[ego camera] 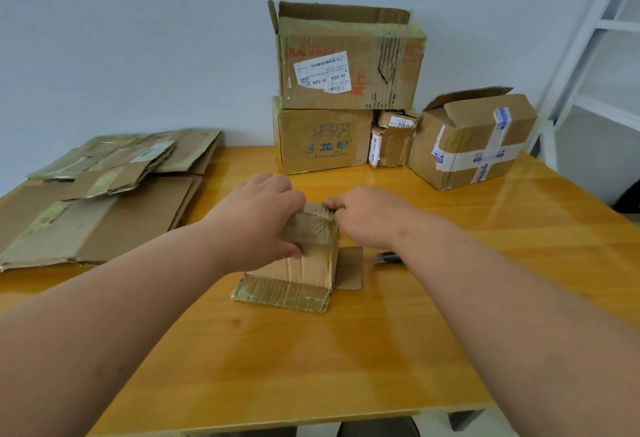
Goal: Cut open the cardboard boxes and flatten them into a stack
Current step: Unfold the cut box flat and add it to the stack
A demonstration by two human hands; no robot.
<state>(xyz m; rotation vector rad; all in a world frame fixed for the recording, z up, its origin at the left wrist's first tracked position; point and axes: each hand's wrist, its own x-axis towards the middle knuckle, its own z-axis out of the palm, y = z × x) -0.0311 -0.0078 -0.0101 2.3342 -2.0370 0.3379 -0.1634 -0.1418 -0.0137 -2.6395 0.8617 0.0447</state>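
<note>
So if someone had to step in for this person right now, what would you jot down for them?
Left hand: grips the small taped box at mid-table, fingers curled over its top.
Right hand: pinches the box's top edge at its far right corner.
Cutter: lying on the table just right of the box, partly hidden by the right wrist.
Done: flattened cardboard stack at the left.
Left: this box, then four more at the back: the labelled box on the blue-printed box, a small box, and the blue-taped box.
</note>
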